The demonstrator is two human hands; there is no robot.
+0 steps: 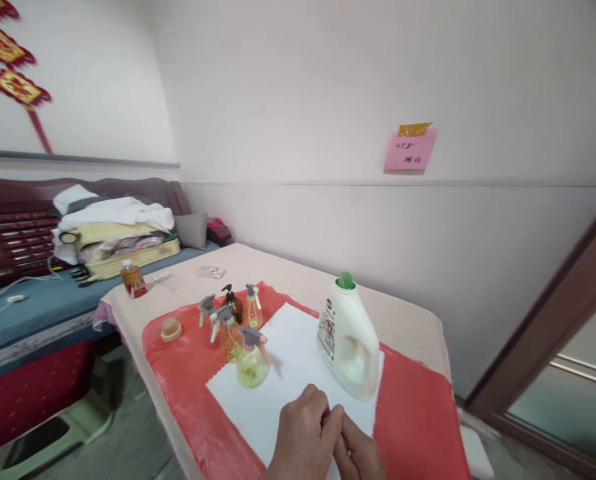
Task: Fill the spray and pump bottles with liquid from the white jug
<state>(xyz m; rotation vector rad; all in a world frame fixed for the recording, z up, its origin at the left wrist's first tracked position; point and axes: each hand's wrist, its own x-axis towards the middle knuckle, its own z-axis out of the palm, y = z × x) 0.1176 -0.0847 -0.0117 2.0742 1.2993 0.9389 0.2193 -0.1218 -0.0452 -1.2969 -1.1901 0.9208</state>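
Note:
My left hand (303,430) and my right hand (357,450) are together at the front edge of the table, low in the view. Both have curled fingers and touch each other, and nothing shows in them. Just beyond stands a pale green detergent jug (355,333), upright and uncapped, with a green spout in its neck. Left of it is a round clear spray bottle (253,369) with a grey and pink trigger head and yellowish liquid low inside. Other spray bottles (231,340) and a dark brown pump bottle (233,304) are grouped behind it.
Under the bottles lie a white sheet (291,337) and a red cloth (418,407). A beige cap (171,329) rests at the left. A bottle of amber liquid (133,279) stands at the table's left edge. A red-covered stool (33,393) and a bed (28,313) are further left.

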